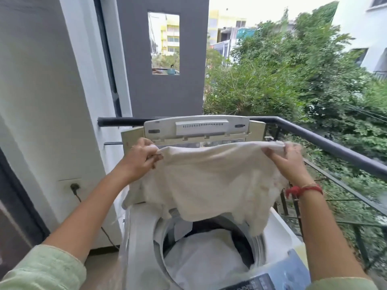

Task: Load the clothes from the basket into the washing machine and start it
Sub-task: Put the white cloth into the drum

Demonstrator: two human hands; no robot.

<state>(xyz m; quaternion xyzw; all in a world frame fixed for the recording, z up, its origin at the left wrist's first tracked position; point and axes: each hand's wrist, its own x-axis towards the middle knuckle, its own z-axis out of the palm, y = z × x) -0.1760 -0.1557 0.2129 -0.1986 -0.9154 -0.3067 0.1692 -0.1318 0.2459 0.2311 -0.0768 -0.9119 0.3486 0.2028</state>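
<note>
A cream cloth [209,181] hangs spread out above the open drum of a white top-loading washing machine [142,243]. My left hand [140,158] pinches its left top corner. My right hand [287,162] grips its right top corner. The machine's lid [196,127] stands raised at the back. Inside the drum lie white clothes [205,254] with some dark fabric beside them. The blue control panel [278,275] sits at the machine's near right edge. No basket is in view.
A dark balcony railing [326,141] runs behind and to the right of the machine, with trees beyond. On the left is a white wall with a socket and plugged cable [74,187]. A dark door frame [18,206] is at the far left.
</note>
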